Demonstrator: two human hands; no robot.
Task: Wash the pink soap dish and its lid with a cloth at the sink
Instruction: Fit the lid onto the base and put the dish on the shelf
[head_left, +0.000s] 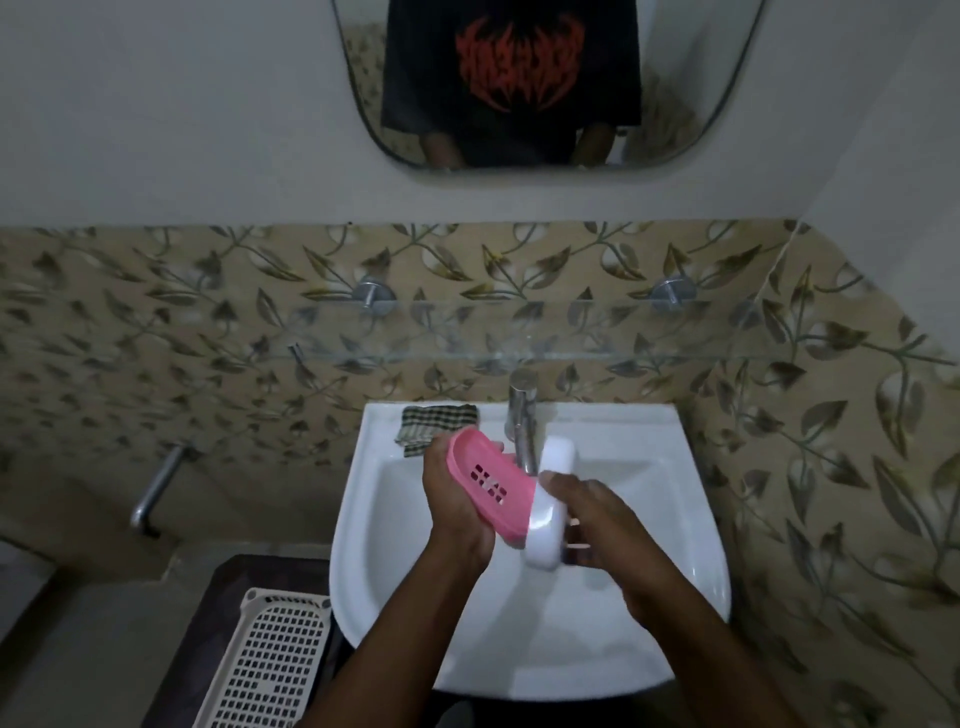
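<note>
Over the white sink (675, 545) I hold two parts apart. My left hand (457, 499) grips the pink slotted soap dish (485, 480), tilted with its hollow side facing me. My right hand (602, 525) grips the white lid (550, 499), standing on edge against the pink dish's right rim. A checked cloth (439, 423) lies folded on the sink's back left ledge, touched by neither hand.
The chrome tap (522, 415) stands at the back middle of the sink, just behind the dish. A glass shelf (519, 348) runs along the tiled wall above. A cream plastic basket (275, 665) sits on a dark stand at lower left.
</note>
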